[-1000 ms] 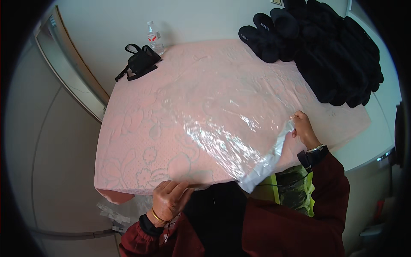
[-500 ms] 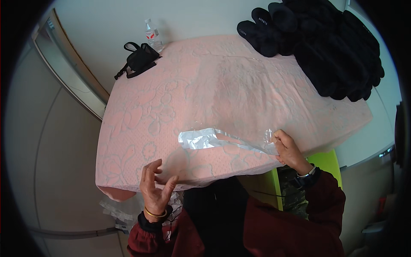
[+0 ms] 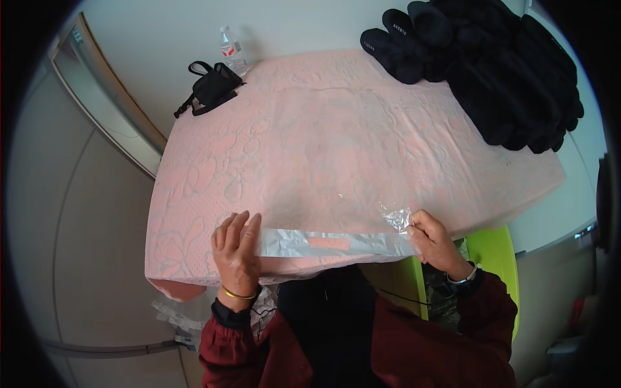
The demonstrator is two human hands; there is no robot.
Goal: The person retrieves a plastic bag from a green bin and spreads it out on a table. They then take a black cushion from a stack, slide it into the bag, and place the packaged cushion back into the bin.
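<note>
Clear plastic film (image 3: 336,244), folded into a long narrow strip, lies across the near edge of the pink embossed cloth (image 3: 362,129) that covers the counter. I see its long axis running left to right between my hands. My left hand (image 3: 237,249) presses flat on the strip's left end, fingers extended, not clenched. My right hand (image 3: 435,240) pinches the crinkled right end in a closed grip. Both ends are held; neither hand is nearer.
</note>
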